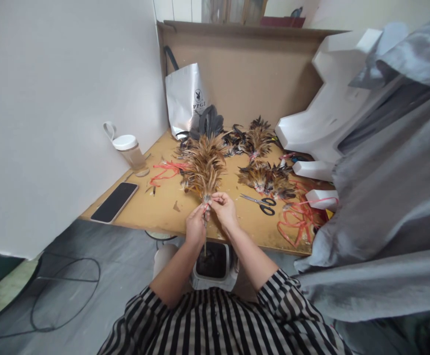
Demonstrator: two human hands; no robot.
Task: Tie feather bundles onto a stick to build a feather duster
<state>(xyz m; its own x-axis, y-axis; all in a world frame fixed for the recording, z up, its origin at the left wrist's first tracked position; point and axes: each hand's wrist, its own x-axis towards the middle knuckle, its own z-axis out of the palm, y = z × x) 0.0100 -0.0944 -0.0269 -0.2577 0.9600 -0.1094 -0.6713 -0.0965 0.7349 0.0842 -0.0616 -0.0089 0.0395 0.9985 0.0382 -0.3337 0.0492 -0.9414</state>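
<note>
A brown feather duster (pixel 206 160) points away from me over the table's front edge, its thin stick (pixel 205 247) running down toward my lap. My left hand (pixel 196 224) is closed round the stick just below the feathers. With thumb and fingers pinched, my right hand (pixel 223 209) grips the duster at the base of the feathers. A bit of red shows between the hands, but I cannot make out exactly what it is. Black-handled scissors (pixel 262 201) lie to the right of my right hand, near a bundle of loose feathers (pixel 265 177).
More feathers (pixel 258 140) lie at the back beside a silver bag (pixel 183 93). Red plastic string (pixel 299 222) is tangled at the right. A phone (pixel 114 202) and a lidded cup (pixel 129 150) are at the left. Below the edge stands a dark-lined bin (pixel 232 268). Grey cloth (pixel 396 212) hangs right.
</note>
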